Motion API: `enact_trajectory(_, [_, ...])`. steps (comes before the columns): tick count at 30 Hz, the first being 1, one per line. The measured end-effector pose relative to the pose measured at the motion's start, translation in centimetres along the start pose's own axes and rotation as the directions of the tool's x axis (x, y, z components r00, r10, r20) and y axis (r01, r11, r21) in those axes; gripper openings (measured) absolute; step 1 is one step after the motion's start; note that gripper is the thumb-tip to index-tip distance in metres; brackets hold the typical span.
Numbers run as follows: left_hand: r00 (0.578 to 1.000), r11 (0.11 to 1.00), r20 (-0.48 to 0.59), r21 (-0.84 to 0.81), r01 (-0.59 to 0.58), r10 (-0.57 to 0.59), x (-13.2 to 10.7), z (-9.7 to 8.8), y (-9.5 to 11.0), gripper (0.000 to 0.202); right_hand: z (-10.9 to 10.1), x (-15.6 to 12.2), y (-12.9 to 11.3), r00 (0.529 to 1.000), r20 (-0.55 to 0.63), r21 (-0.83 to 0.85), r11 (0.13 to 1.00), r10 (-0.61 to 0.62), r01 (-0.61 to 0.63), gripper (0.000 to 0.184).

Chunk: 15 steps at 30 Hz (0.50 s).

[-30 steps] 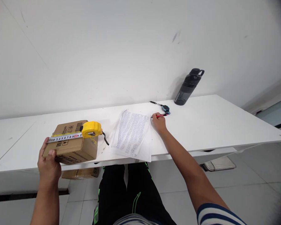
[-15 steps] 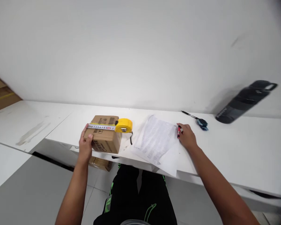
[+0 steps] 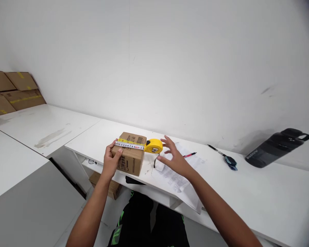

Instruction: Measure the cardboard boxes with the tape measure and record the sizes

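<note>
Left hand (image 3: 112, 160) clasps the left end of a cardboard box (image 3: 130, 163); yellow tape measure (image 3: 139, 147) lies across its top, case (image 3: 154, 146) between both hands. Right hand (image 3: 175, 158), fingers spread, grips nothing just beside the case, above paper (image 3: 170, 180).

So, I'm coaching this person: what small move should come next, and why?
Probably close the right hand on the tape case: it's open beside it, while the left hand holds the box and the blade lies across its top.

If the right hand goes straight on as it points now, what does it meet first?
The right hand would probably meet the yellow, rounded tape measure first; the exact gap is unclear.
</note>
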<state>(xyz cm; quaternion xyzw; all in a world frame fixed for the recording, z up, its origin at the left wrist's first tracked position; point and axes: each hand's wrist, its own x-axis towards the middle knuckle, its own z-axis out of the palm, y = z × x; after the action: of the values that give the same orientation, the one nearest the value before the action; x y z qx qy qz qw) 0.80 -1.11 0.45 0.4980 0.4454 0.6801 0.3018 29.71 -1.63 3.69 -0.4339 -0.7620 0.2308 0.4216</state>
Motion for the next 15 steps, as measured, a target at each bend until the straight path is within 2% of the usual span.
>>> enact_trajectory(3, [0.997,0.999,-0.073,-0.029,-0.026,0.024,-0.4,0.0,1.1,0.044,1.6,2.1,-2.4,1.0,-0.01,-0.003,1.0,-0.007,0.007,0.058])
enact_trajectory(6, [0.991,0.996,-0.113,0.055,-0.068,0.074,-0.3,-0.3,2.6,0.027,2.3,2.1,-3.7,0.989,-0.056,-0.095,0.986,-0.14,0.134,0.048])
enact_trajectory(8, [0.997,0.992,-0.02,0.099,-0.075,0.078,0.4,-0.4,4.1,0.022,3.0,0.8,-4.5,0.953,-0.097,-0.213,0.941,-0.289,0.264,0.041])
enact_trajectory(10, [0.982,0.997,0.186,0.066,-0.032,0.02,1.7,-0.1,6.1,0.022,4.3,-0.9,-5.6,0.873,-0.184,-0.326,0.866,-0.452,0.379,0.039])
enact_trajectory(11, [0.947,0.999,0.321,0.037,0.003,-0.015,2.7,0.1,7.1,0.023,5.2,-1.8,-6.2,0.821,-0.239,-0.366,0.831,-0.518,0.418,0.041])
enact_trajectory(12, [0.885,0.999,0.463,0.013,0.045,-0.046,3.9,0.5,8.1,0.024,6.2,-2.5,-7.0,0.77,-0.299,-0.394,0.808,-0.563,0.437,0.046])
enact_trajectory(13, [0.8,0.997,0.596,0.006,0.08,-0.068,5.2,0.9,9.0,0.025,7.2,-3.1,-7.8,0.733,-0.359,-0.41,0.803,-0.578,0.433,0.051])
enact_trajectory(15, [0.605,0.991,0.789,0.033,0.132,-0.108,8.4,2.1,10.2,0.028,9.4,-3.7,-9.5,0.703,-0.466,-0.412,0.835,-0.537,0.364,0.059])
